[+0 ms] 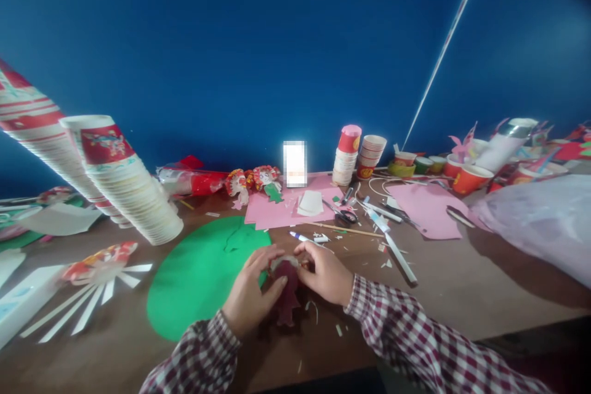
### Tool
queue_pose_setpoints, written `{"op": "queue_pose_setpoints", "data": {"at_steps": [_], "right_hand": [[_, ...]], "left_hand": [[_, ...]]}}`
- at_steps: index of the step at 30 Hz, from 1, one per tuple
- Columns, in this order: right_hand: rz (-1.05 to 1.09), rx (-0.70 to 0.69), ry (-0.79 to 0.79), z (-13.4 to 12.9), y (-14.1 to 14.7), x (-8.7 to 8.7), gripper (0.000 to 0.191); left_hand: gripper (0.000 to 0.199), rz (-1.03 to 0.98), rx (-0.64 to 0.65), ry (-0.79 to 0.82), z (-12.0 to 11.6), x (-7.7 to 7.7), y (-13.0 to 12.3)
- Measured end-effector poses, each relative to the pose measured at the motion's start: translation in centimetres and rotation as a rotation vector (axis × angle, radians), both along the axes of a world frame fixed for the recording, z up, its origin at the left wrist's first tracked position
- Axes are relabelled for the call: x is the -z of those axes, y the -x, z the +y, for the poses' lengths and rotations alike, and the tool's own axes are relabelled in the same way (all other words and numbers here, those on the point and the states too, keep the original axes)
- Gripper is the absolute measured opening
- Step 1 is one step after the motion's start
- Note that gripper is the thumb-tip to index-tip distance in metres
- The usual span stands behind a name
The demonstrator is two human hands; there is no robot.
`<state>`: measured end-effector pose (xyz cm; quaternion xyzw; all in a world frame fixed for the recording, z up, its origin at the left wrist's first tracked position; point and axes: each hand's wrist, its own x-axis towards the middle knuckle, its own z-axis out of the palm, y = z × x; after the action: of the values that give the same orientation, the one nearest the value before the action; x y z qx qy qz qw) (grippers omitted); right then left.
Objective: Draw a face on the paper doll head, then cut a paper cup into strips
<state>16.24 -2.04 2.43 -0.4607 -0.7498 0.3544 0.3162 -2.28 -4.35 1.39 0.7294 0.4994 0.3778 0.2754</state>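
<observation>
Between my two hands is a dark pink paper fish point(289, 303), with a pale, curled paper piece around its top. My left hand point(253, 288) grips its left side, thumb lying across the front. On the other side, the fingers of my right hand point(327, 272) pinch the upper right edge, where a bit of red and yellow paper shows. The fish's forked tail points toward me, just over the brown table point(323, 351). A large green paper sheet point(194, 277) with a rounded edge lies to the left, partly behind my left hand.
Tall paper cup stacks point(133, 191) lean at left, near a cup cut into strips point(99, 277). Pink sheets point(258, 212), scissors point(345, 214), a marker point(300, 237) and a glue gun point(392, 246) lie beyond my hands. A plastic bag point(540, 221) sits at right.
</observation>
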Motion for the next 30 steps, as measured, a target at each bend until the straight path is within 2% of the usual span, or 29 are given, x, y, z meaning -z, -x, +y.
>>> {"op": "queue_pose_setpoints", "data": {"at_steps": [6,9,12,16,19,21,22,24,25,27,30], "right_hand": [[0.063,-0.062,0.068,0.2,0.1,0.4,0.014],[0.029,-0.068,0.023,0.0,0.1,0.1,0.016],[0.008,-0.075,-0.029,-0.2,-0.1,-0.6,0.017],[0.006,-0.115,-0.239,-0.2,-0.6,-2.2,0.015],[-0.026,-0.157,-0.445,0.1,-1.0,-3.1,0.009],[-0.066,-0.188,-0.530,0.3,-1.0,-3.5,0.010],[-0.081,-0.216,-0.556,0.3,-1.0,-3.6,0.011],[-0.093,-0.270,-0.578,0.2,-0.9,-3.8,0.012],[-0.089,-0.281,-0.572,0.1,-0.8,-3.8,0.014],[-0.043,-0.262,-0.530,-0.3,-0.8,-3.9,0.021],[0.125,-0.138,-0.349,-0.8,-1.4,-3.8,0.040]], "left_hand": [[0.040,-0.125,0.013,0.047,0.0,0.3,0.0],[0.038,-0.185,0.027,0.073,-0.1,-0.1,0.0],[0.037,-0.249,-0.030,0.063,-0.2,-0.7,0.3],[0.039,-0.449,-0.199,0.094,-0.3,-2.6,0.8],[0.048,-0.565,-0.247,0.344,-0.4,-4.6,0.8],[0.052,-0.653,-0.200,0.620,-0.5,-5.7,0.6],[0.052,-0.693,-0.117,0.752,-0.6,-6.0,0.4],[0.048,-0.750,0.080,0.905,-0.7,-6.0,0.1],[0.046,-0.766,0.160,0.932,-0.7,-5.8,-0.1],[0.044,-0.784,0.223,0.915,-0.7,-5.1,-0.4],[0.040,-0.849,0.167,0.825,-0.8,-4.2,-0.6]]}}
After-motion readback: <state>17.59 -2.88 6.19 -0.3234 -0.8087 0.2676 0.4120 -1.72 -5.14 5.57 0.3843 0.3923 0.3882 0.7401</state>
